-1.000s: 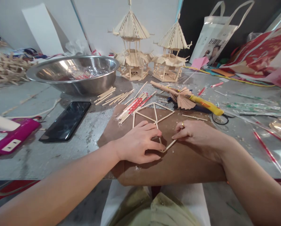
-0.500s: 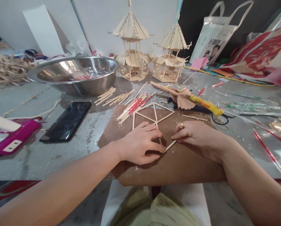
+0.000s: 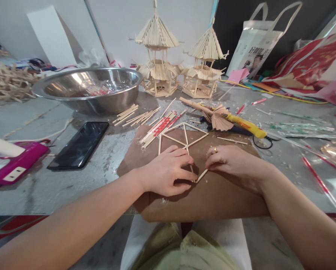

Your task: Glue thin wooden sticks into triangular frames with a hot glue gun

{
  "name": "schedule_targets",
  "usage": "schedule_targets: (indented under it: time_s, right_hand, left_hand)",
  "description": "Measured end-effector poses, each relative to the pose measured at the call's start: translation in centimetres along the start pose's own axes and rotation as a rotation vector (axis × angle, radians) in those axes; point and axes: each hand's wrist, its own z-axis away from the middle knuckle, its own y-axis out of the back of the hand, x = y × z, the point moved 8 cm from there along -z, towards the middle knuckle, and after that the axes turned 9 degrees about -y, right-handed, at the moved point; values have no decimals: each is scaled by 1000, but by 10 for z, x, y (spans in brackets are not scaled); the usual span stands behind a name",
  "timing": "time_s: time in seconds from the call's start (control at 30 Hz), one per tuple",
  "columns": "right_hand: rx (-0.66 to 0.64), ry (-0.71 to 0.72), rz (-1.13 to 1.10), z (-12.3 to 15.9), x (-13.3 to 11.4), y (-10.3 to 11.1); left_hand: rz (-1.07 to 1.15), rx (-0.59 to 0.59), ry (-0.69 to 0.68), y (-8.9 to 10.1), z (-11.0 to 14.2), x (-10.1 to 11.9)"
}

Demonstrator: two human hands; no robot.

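A flat frame of thin wooden sticks [image 3: 185, 131] lies on a brown board [image 3: 227, 202], its spokes meeting at a centre point. My left hand [image 3: 168, 170] rests over its near left part, fingertips gripping near the lower corner. Between the fingers of my right hand [image 3: 227, 161], which wears a ring, is a single wooden stick [image 3: 202, 175]. The stick's near end meets the frame's lower corner by my left fingertips. My palm hides the frame's left side. One loose stick [image 3: 232, 140] lies beyond my right hand.
Beyond the board are bundled sticks [image 3: 162, 125], a yellow-handled tool [image 3: 246, 125] and a folded paper fan [image 3: 221, 118]. Two stick pagodas [image 3: 156, 35] stand at the back. A metal basin [image 3: 100, 103], a phone [image 3: 79, 146] and a magenta power strip [image 3: 30, 159] occupy the left.
My right hand has shifted slightly, and the stick in it has swung to a slightly steeper angle at the corner. My left hand has barely moved.
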Motion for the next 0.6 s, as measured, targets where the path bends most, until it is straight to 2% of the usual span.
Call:
schedule_targets:
  time_s: [0.6]
  right_hand:
    - [27, 11, -27, 0, 0, 1]
  left_hand:
    - [1, -12, 1, -1, 0, -1]
